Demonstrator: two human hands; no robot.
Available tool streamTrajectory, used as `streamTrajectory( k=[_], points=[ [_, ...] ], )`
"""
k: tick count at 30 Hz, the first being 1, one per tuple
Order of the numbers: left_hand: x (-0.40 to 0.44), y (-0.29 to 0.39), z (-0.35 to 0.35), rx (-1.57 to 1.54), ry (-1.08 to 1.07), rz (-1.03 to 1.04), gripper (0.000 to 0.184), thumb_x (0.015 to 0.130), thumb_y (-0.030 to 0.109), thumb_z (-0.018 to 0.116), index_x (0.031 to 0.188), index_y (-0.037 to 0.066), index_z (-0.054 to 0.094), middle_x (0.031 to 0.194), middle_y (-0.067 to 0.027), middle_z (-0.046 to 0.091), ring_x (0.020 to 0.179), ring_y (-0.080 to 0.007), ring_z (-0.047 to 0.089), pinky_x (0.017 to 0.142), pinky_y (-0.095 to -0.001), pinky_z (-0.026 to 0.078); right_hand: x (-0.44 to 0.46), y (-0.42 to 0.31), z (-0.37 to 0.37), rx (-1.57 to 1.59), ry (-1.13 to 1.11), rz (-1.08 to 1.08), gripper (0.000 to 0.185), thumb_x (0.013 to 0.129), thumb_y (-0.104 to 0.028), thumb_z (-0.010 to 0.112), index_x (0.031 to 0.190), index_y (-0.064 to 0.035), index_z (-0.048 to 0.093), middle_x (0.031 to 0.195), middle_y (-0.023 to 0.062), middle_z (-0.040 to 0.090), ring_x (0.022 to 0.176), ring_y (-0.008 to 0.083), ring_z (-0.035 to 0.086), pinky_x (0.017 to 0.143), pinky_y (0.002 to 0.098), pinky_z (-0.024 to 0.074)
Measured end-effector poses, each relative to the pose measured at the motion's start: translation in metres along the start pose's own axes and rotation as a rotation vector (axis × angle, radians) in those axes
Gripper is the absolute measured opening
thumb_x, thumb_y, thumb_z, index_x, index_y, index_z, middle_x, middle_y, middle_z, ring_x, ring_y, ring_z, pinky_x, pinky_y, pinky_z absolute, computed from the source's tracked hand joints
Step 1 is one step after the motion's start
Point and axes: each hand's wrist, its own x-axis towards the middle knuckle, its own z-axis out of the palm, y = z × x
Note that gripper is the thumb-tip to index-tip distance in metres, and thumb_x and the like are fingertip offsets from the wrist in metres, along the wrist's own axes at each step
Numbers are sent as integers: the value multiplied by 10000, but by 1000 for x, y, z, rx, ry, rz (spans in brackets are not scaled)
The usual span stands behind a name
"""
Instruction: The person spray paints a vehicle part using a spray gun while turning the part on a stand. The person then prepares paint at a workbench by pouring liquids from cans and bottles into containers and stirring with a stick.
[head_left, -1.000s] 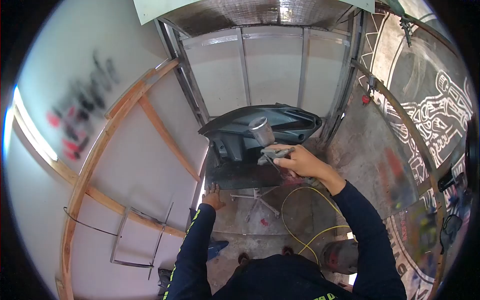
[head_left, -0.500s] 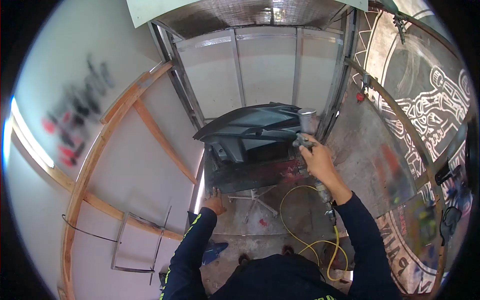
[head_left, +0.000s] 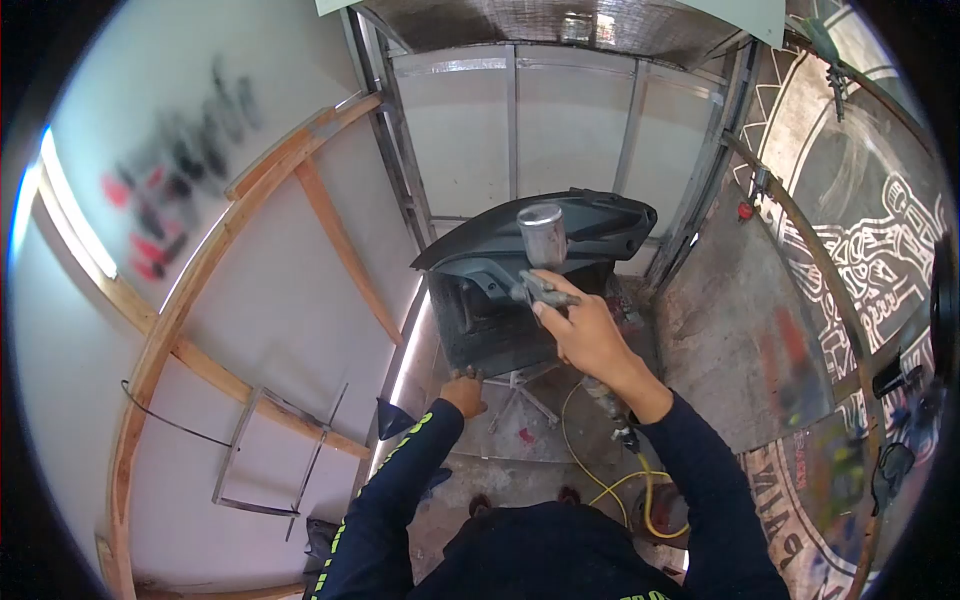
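Observation:
My right hand (head_left: pixel 590 335) is closed around a spray gun (head_left: pixel 545 290) with a metal cup (head_left: pixel 542 235) on top. The gun is in front of a dark grey molded panel (head_left: pixel 470 235), which rests on a dark board (head_left: pixel 505 345). A yellow hose (head_left: pixel 650 500) runs down from the gun's handle. At the board's front left edge is my left hand (head_left: pixel 464 393), its fingers bent over the edge; what they grip, if anything, is mostly the board's rim.
A white stand (head_left: pixel 522 402) is under the board. Wooden framing (head_left: pixel 190 310) crosses the left wall, with a metal frame (head_left: pixel 235 460) against it. Another spray gun (head_left: pixel 760 185) hangs at the right. A dark bucket (head_left: pixel 655 515) stands behind the hose.
The spray gun went right across the panel, then came back left. The board and panel have turned, and my left hand has moved right with its fingers now curled at the edge.

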Motion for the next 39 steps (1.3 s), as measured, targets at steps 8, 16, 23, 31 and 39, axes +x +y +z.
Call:
streamTrajectory(
  k=[8, 16, 23, 31, 39],
  points=[
    [-15, 46, 4, 26, 130, 167, 624, 755, 348, 711, 1274, 24, 592, 1374, -253, 532, 1263, -449, 506, 989, -493, 495, 26, 40, 40, -107, 167, -144, 416, 933, -181, 570, 1329, -63, 525, 883, 265, 651, 881, 443, 655, 751, 427, 507],
    [-2, 83, 18, 97, 100, 241, 591, 775, 324, 682, 1261, -4, 606, 1461, -251, 451, 1290, -407, 490, 995, -483, 494, -62, 74, -16, -197, 354, -21, 404, 943, -163, 560, 1339, -88, 535, 900, 224, 675, 861, 394, 682, 759, 406, 513],
    [3, 98, 18, 181, 115, 318, 683, 769, 364, 706, 1338, 19, 547, 1473, -240, 442, 1294, -396, 488, 1010, -471, 486, -74, 80, -32, -157, 291, 215, 420, 957, -176, 562, 1369, -105, 527, 841, 181, 678, 756, 304, 687, 720, 370, 514],
    [13, 75, 25, 63, 188, 391, 842, 768, 406, 714, 1477, 83, 393, 1531, -158, 390, 1401, -402, 349, 1123, -542, 325, -34, -13, -19, 26, -67, 253, 447, 942, -199, 582, 1374, -96, 525, 812, 190, 677, 757, 315, 689, 729, 388, 527],
    [9, 53, -2, 114, 178, 237, 866, 780, 450, 715, 1505, 125, 370, 1597, -157, 257, 1432, -448, 285, 1127, -599, 288, 50, 36, 74, -122, -99, -399, 443, 920, -216, 595, 1328, -45, 563, 689, 203, 624, 540, 235, 617, 578, 351, 491]
  ],
)
